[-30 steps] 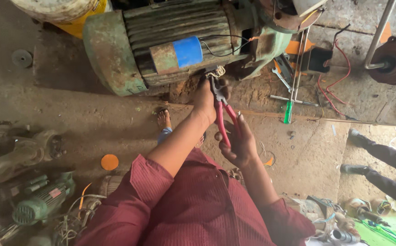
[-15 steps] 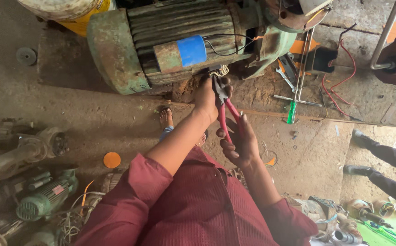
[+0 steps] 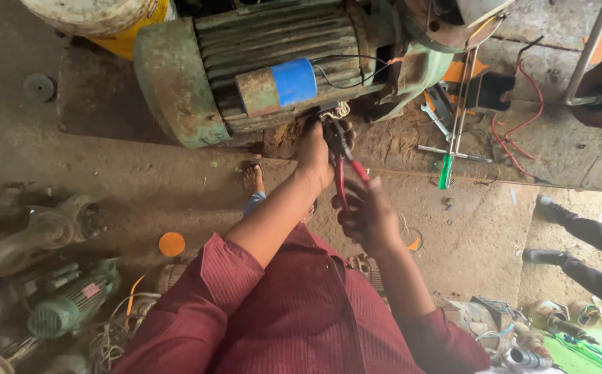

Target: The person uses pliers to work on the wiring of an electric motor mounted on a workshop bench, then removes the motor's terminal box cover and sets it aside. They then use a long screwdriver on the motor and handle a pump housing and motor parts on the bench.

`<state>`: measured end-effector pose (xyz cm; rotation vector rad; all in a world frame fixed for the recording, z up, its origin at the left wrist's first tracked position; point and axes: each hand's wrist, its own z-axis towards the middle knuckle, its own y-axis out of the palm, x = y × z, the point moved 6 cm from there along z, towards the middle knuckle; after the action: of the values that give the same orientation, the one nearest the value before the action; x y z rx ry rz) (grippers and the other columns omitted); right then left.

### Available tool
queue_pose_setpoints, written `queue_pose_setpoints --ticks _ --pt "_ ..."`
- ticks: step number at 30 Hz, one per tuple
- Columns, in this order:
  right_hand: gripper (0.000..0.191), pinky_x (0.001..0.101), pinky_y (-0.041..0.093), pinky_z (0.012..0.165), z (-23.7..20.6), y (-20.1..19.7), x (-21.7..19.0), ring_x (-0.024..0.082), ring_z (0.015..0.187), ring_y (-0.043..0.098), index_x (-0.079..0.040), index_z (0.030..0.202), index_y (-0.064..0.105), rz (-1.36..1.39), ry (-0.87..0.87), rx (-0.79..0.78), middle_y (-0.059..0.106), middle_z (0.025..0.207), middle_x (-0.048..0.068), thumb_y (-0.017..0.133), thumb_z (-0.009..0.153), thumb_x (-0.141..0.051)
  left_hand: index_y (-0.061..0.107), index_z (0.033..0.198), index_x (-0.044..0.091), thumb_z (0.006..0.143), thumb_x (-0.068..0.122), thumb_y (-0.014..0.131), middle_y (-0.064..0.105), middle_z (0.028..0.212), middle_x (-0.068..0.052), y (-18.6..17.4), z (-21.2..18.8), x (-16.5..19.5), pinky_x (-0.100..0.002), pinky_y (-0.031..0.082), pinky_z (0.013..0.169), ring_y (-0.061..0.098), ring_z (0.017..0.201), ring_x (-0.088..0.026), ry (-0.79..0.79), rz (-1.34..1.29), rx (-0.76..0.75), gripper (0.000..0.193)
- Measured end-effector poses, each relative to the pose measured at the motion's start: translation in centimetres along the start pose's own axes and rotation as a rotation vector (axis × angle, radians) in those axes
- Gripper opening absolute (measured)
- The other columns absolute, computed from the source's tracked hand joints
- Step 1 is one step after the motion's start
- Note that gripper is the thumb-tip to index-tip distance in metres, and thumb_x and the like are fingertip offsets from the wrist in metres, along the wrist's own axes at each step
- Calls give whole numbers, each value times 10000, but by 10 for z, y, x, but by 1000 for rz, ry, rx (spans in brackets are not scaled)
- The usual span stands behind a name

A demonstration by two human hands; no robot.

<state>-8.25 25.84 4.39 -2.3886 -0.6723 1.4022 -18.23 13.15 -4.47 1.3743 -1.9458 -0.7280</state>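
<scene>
A large green ribbed electric motor (image 3: 245, 76) lies on the dirt floor, with a blue and rusty cylinder (image 3: 277, 86) strapped to its side. My right hand (image 3: 370, 215) grips the red handles of a pair of pliers (image 3: 342, 163), whose jaws reach up to pale wires (image 3: 341, 109) at the motor's underside. My left hand (image 3: 315, 149) is closed at those wires, right beside the plier jaws. What its fingers pinch is hidden. Both arms wear maroon sleeves.
A green-handled screwdriver (image 3: 446, 170), a spanner (image 3: 438, 121) and red wires (image 3: 516, 138) lie right of the motor. Smaller motors (image 3: 65, 305) and scrap lie at the lower left. Another person's legs (image 3: 585, 235) reach in from the right. A sandalled foot (image 3: 251, 181) rests below the motor.
The view has shifted slightly. Both hands stay at the wires under the motor, with the pliers held at nearly the same spot.
</scene>
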Motion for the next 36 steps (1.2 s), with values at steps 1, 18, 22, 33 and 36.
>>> queue_pose_setpoints --ticks 1,18,22,33,36 --pt "614 377 477 471 3 4 8 183 518 587 -108 1471 535 143 117 -50 676 796 165 471 983 -476 595 1011 50 1041 308 332 656 847 -90 -3 0 -2 -339 542 648 643 692 -218 -32 14 10 369" --pt "666 430 550 707 9 2 -9 364 854 698 -6 1475 480 183 -4 -108 645 1147 210 683 962 -378 601 1015 17 1051 262 363 688 863 -105 -6 -3 -2 -339 555 658 655 714 -205 34 130 32 343" --pt "701 422 552 685 14 10 0 356 865 692 -5 1448 490 870 333 -403 651 1153 207 711 920 -410 595 1022 73 1080 274 408 654 836 -75 1 1 -1 -355 517 611 608 669 -195 79 34 -91 281" --pt "877 458 560 757 -30 -9 -79 362 987 669 -32 1512 393 -615 -490 273 616 1208 185 830 810 -326 611 1030 6 1068 252 406 670 896 -111 -12 20 -8 -378 541 689 636 751 -220 30 -12 -189 323" --pt "895 479 526 727 -12 -7 -55 377 908 660 -98 1526 385 -275 -259 38 640 1167 159 812 766 -299 629 1081 -21 1068 238 399 704 933 -131 -19 19 -5 -374 565 717 674 780 -234 32 59 -113 346"
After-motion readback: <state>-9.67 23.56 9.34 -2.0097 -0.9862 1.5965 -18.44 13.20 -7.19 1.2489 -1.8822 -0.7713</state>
